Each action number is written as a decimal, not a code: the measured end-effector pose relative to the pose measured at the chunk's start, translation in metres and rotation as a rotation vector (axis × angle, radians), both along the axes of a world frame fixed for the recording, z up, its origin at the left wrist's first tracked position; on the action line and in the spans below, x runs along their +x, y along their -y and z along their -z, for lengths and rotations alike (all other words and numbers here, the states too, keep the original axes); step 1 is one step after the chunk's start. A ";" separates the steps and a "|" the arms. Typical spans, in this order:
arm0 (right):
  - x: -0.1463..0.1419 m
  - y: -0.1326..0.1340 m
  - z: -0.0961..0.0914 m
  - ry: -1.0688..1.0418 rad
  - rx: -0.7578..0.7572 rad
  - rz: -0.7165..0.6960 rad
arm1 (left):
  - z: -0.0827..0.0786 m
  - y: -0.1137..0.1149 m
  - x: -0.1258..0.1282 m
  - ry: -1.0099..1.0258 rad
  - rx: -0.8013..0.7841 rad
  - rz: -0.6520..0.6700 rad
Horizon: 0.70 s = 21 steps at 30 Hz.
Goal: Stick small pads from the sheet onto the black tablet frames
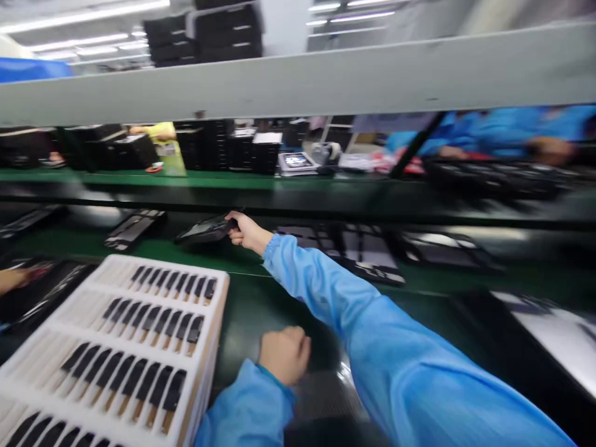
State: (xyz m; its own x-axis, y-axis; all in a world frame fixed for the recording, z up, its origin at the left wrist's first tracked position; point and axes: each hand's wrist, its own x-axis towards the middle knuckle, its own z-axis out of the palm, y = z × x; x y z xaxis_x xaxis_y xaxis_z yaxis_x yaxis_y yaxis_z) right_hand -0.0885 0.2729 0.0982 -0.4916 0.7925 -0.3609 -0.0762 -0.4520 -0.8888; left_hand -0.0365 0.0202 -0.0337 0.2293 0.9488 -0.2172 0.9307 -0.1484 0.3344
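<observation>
Carefully hold the black piece [202, 231] level, left of the frame's middle; the right hand's [248, 231] fingers grip its right end. The left hand [285, 354], lower middle, is curled up.

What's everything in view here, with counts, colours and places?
Bench: one, green, centre
Slotted tray: one uppermost, white, lower left
Slot pieces: many, black and tan, in tray
Flat parts: several, black and grey, on bench
Beam: one, grey, top
Boxes: several, black, behind
Ceiling lights: several, white, top
Others' sleeves: several, blue, upper right
Background clutter: uncounted, blurred, behind
Right hand: one, blue sleeve, gripping dark part
Left hand: one, blue sleeve, over bench
</observation>
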 end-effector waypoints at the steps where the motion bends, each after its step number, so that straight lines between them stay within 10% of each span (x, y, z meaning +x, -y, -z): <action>1: 0.042 0.014 0.000 -0.008 0.004 0.081 | -0.003 -0.001 0.002 -0.015 -0.017 0.009; 10: 0.434 0.269 -0.001 0.077 0.193 0.830 | -0.025 -0.016 -0.008 -0.103 0.043 0.056; 15: 0.530 0.315 0.009 0.332 0.182 0.998 | -0.034 -0.016 -0.013 -0.090 0.086 0.102; 21: 0.580 0.342 -0.001 0.770 0.088 0.864 | -0.043 0.011 0.008 -0.097 0.046 0.210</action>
State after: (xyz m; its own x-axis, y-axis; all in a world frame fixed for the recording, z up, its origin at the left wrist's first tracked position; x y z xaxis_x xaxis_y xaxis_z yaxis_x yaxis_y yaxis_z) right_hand 0.4920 -0.0689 0.0989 0.5513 0.7939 -0.2563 0.2451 -0.4478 -0.8599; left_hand -0.0285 0.0088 0.0098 0.4025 0.8920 -0.2058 0.9054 -0.3548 0.2330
